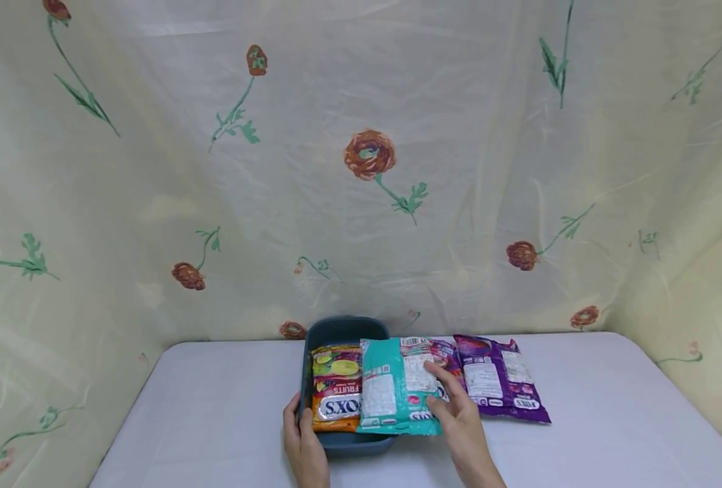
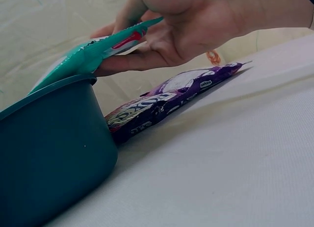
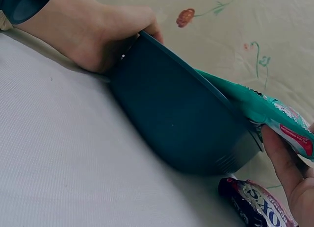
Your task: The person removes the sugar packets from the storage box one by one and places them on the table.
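Observation:
A dark teal plastic tub (image 1: 361, 444) stands on the table, and my left hand (image 1: 304, 444) grips its left side wall. Inside the tub lies a red and orange bag of Fox's fruit candy (image 1: 336, 369). My right hand (image 1: 464, 427) holds a turquoise candy bag (image 1: 380, 393) by its right side. This bag is tilted over the tub's right rim and overlaps the candy bag inside. In the left wrist view, the right hand's fingers lie under and over the turquoise bag's edge.
Right of the tub, a purple candy bag (image 1: 489, 379) lies on the white table (image 1: 226, 407). Another purple candy bag (image 1: 447, 354) is partly hidden behind the turquoise one. A flowered cloth (image 1: 458, 169) hangs behind and at both sides.

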`<state>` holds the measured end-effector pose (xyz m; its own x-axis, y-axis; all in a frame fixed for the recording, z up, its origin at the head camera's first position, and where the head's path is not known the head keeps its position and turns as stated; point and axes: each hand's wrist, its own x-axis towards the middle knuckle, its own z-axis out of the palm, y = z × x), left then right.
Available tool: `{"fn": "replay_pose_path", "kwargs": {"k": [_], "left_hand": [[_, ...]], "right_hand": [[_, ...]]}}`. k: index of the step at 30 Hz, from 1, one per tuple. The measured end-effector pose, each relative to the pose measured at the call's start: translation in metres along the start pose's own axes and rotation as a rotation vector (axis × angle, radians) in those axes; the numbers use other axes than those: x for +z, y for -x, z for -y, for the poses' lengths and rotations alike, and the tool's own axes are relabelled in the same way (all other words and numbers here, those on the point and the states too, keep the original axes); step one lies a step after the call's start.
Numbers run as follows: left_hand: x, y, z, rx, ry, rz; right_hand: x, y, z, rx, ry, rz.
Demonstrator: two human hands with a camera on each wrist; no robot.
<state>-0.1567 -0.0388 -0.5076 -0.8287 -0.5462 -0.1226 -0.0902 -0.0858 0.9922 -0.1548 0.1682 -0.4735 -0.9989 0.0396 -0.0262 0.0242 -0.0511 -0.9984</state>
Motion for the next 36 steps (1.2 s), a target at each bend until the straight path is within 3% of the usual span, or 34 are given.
{"fn": "replay_pose_path", "kwargs": {"k": [14,28,36], "left_hand": [[0.0,0.0,-0.001,0.001,-0.001,0.001],[0.001,0.001,0.0,-0.003,-0.001,0.001],[0.0,0.0,0.001,0.007,-0.001,-0.002]], "right_hand": [[-0.004,0.003,-0.001,-0.026,-0.027,-0.008],[-0.008,0.005,0.002,0.059,0.013,-0.04],[-0.011,0.007,0.0,0.017,0.022,-0.024]]}}
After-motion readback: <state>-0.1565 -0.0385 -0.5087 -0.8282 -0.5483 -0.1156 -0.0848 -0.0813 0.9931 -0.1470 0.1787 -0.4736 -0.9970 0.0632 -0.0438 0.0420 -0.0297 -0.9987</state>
